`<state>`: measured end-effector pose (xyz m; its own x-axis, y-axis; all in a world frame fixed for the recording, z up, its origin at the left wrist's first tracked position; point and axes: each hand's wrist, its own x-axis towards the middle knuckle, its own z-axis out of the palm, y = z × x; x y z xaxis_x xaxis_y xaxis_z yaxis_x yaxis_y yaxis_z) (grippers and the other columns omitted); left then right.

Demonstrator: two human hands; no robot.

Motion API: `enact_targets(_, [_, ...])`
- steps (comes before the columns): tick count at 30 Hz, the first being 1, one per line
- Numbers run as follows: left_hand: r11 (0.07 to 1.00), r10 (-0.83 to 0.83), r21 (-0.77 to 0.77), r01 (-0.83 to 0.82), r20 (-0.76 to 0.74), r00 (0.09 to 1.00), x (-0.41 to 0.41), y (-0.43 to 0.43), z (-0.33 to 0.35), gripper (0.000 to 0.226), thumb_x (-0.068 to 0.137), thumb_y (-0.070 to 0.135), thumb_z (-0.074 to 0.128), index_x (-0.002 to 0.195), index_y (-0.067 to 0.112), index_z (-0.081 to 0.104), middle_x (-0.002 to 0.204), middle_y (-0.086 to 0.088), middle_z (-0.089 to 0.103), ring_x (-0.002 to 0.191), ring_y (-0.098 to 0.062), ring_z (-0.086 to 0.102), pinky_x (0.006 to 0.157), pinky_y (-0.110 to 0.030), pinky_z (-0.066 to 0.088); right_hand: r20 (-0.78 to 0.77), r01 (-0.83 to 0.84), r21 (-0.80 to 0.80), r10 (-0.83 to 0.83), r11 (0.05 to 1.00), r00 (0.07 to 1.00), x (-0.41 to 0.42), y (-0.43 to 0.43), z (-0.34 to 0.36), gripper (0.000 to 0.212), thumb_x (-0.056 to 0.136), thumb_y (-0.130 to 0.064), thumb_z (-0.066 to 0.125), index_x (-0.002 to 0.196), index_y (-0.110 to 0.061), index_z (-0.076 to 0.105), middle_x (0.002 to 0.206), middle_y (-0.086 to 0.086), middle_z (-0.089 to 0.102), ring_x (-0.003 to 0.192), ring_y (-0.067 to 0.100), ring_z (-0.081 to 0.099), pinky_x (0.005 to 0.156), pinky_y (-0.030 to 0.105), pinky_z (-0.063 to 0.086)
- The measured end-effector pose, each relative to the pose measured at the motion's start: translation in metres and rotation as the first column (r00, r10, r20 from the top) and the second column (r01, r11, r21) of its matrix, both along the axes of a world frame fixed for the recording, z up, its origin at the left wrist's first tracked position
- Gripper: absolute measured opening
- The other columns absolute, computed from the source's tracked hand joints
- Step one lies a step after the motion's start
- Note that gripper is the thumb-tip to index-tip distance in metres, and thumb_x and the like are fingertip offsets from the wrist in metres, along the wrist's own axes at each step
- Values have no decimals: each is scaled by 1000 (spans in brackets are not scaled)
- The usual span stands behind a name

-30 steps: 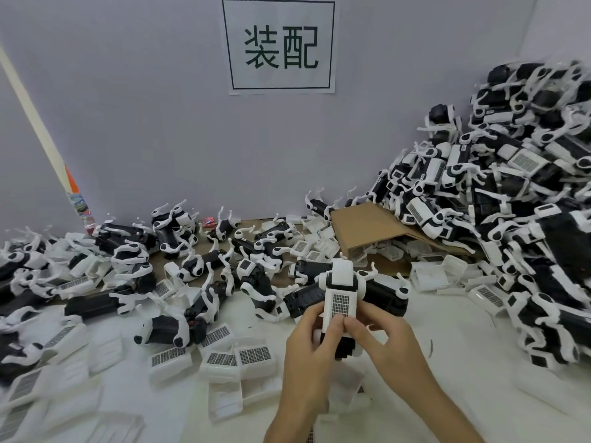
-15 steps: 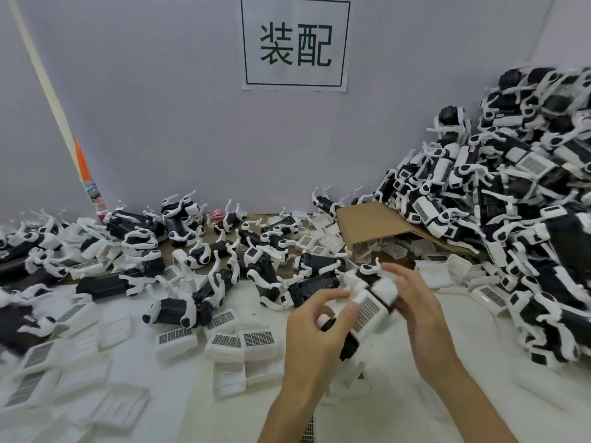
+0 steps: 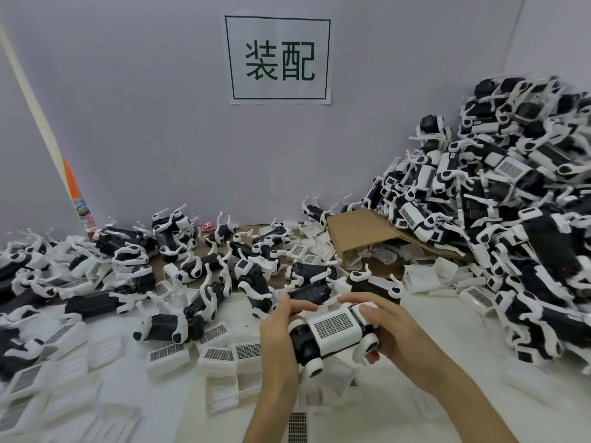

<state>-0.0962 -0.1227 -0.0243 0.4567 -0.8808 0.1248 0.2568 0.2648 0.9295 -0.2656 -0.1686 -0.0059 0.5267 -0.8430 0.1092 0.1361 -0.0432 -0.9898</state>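
Two hands clamp one toy dog (image 3: 319, 343) between them, low and close to the person. The left hand (image 3: 279, 337) wraps the black end, fingers curled over its far edge. The right hand (image 3: 391, 332) cups the white end from below, thumb laid on the grid cover (image 3: 332, 324) that sits on the dog's back. The dog's long axis runs across from palm to palm, the left end slightly nearer, the right end slightly farther. I judge that any set-down toward the heap on the right would fall to the right hand.

Just left of the grip, loose covers (image 3: 220, 354) lie on the table (image 3: 153, 401). Beyond the grip sprawl black bodies (image 3: 256, 284) with white legs. Far right of it rises the pile of dogs (image 3: 511, 238), with a cardboard sheet (image 3: 361, 228) at its foot and a sign (image 3: 278, 59) on the wall behind.
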Motion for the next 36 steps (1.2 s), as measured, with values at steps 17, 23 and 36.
enact_targets(17, [975, 221, 53, -216, -126, 967, 8, -9, -2, 49, 106, 38, 35, 87, 9, 70, 78, -5, 71, 68, -18, 61, 69, -34, 44, 13, 510, -389, -549, 767, 836, -50, -99, 139, 39, 101, -28, 57, 140, -28, 51, 135, -2, 60, 106, 14, 68, 99, 39, 51])
enact_targets(23, [958, 278, 123, -260, -176, 944, 11, -7, -1, 28, 102, 32, 45, 102, 13, 66, 98, -7, 69, 76, -21, 64, 70, -33, 46, -563, 273, -529, -573, 804, 595, -11, -55, -18, 64, 89, -46, 70, 145, -28, 45, 144, -9, 43, 141, 13, 34, 100, 33, 37])
enact_targets(36, [820, 410, 112, -561, 568, 713, 33, -4, -6, 48, 91, 19, 67, 137, 26, 54, 137, 6, 55, 121, -16, 54, 108, -48, 41, -441, 261, -785, -802, 563, 404, -3, -47, -40, 59, 77, -14, 74, 132, -29, 60, 122, -6, 52, 108, 17, 42, 86, 33, 41])
